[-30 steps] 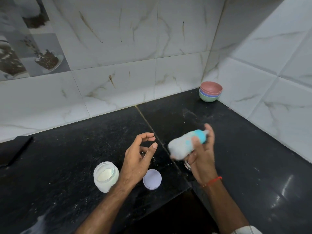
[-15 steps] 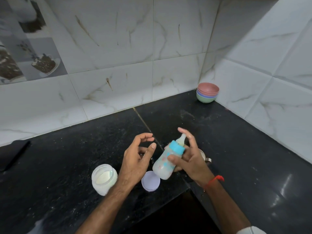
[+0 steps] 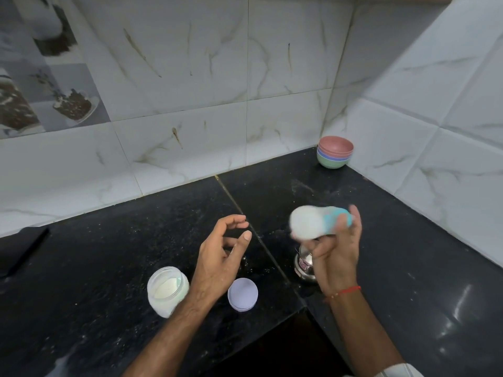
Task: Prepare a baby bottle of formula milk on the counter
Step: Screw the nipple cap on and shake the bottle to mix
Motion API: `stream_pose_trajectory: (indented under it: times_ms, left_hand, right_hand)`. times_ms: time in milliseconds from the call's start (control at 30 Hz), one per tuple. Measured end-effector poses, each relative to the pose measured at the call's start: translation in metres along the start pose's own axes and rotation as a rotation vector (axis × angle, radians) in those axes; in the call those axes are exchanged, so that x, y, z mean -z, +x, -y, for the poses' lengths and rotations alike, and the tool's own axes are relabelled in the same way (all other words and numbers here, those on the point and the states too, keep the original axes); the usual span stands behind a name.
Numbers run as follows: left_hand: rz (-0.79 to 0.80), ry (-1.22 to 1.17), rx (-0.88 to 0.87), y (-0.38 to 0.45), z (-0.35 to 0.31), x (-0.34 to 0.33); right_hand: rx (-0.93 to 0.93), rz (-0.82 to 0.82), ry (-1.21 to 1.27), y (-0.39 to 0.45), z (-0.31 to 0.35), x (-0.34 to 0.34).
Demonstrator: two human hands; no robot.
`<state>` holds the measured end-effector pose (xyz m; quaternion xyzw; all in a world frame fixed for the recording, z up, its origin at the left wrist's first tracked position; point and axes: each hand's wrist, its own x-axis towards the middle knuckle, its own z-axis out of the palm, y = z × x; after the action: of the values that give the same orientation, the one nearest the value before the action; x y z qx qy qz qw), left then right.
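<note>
My right hand (image 3: 336, 251) grips a baby bottle (image 3: 313, 221) with a blue collar, held on its side above the black counter (image 3: 136, 254), white base pointing left; it is motion-blurred and looks milky inside. My left hand (image 3: 220, 257) hovers empty beside it, fingers curled apart. An open jar of white formula powder (image 3: 166, 289) stands on the counter left of that wrist. Its lilac lid (image 3: 242, 293) lies flat to the wrist's right.
A small steel vessel (image 3: 303, 263) stands on the counter, partly hidden behind my right hand. A stack of coloured bowls (image 3: 334, 155) sits in the back corner against the tiled walls. A dark flat object (image 3: 21, 246) lies at the far left. The counter edge steps inward near me.
The bottle swung from upright in front of me to lying sideways and higher on the right, blurred with motion. My left hand stayed almost still.
</note>
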<state>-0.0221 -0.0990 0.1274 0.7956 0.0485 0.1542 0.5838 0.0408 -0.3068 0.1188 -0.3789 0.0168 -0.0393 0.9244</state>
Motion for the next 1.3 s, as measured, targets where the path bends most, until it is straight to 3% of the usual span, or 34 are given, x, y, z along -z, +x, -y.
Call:
stream_pose_trajectory:
  times_ms: [33,100,200,233,367,400,467,567,633,700,767,833,900,967,1000,1100,1167,1200,1300]
  left_hand:
    - [-0.001,0.005,-0.002,0.0,0.001,0.0]
    - [0.003,0.006,0.001,0.001,0.002,0.0]
    - [0.008,0.009,0.015,0.002,0.003,-0.004]
    - [0.01,0.01,0.017,0.002,0.003,-0.005]
    - [0.007,-0.003,0.007,0.003,0.004,-0.004]
    - [0.007,-0.006,0.011,0.003,0.005,-0.004]
    - [0.01,-0.001,0.016,0.003,0.006,-0.004]
    - [0.016,0.013,0.008,0.004,0.006,-0.006]
    - [0.019,0.004,0.004,0.004,0.004,-0.007]
    - [0.012,0.001,0.001,0.004,0.004,-0.007]
    - [0.006,0.006,0.003,0.004,0.005,-0.006]
    - [0.004,0.004,0.011,0.005,0.006,-0.005]
    - [0.008,0.006,0.016,0.005,0.006,-0.004]
    - [0.014,0.011,0.012,0.005,0.005,-0.005]
    - [0.013,0.011,0.01,0.004,0.004,-0.004]
    - [0.002,0.006,0.003,0.004,0.005,-0.004]
    - [0.003,0.01,0.007,0.004,0.005,-0.003]
    - [0.004,0.009,0.011,0.004,0.005,-0.003]
    - [0.013,0.016,0.01,0.006,0.006,-0.003]
  right_hand:
    - [0.036,-0.057,0.099,0.003,0.0,0.002]
    - [0.012,-0.018,0.047,-0.003,-0.002,0.002]
    - [-0.134,0.289,-0.339,-0.018,-0.013,0.001]
    - [-0.143,0.32,-0.366,-0.021,-0.015,0.002]
    - [-0.018,-0.014,0.007,-0.009,-0.013,0.003]
    - [-0.007,-0.025,0.05,-0.008,-0.013,0.004]
    - [-0.074,0.121,-0.094,-0.013,-0.01,0.003]
    - [-0.146,0.443,-0.559,-0.021,-0.013,0.003]
    - [-0.108,0.373,-0.464,-0.019,-0.014,0.0]
    - [-0.068,0.123,-0.137,-0.01,-0.013,-0.001]
    - [-0.022,-0.011,0.096,-0.001,-0.016,0.003]
    - [-0.035,0.037,-0.029,-0.006,-0.013,-0.001]
    - [-0.088,0.25,-0.414,-0.015,-0.012,-0.006]
    - [-0.118,0.392,-0.587,-0.017,-0.013,-0.003]
    - [-0.089,0.352,-0.528,-0.017,-0.013,-0.002]
    - [0.003,0.013,-0.095,-0.005,-0.01,-0.003]
    - [0.026,-0.043,0.038,-0.002,-0.009,-0.003]
    - [0.0,0.016,-0.032,-0.005,-0.008,-0.004]
    - [-0.131,0.382,-0.555,-0.014,-0.008,-0.004]
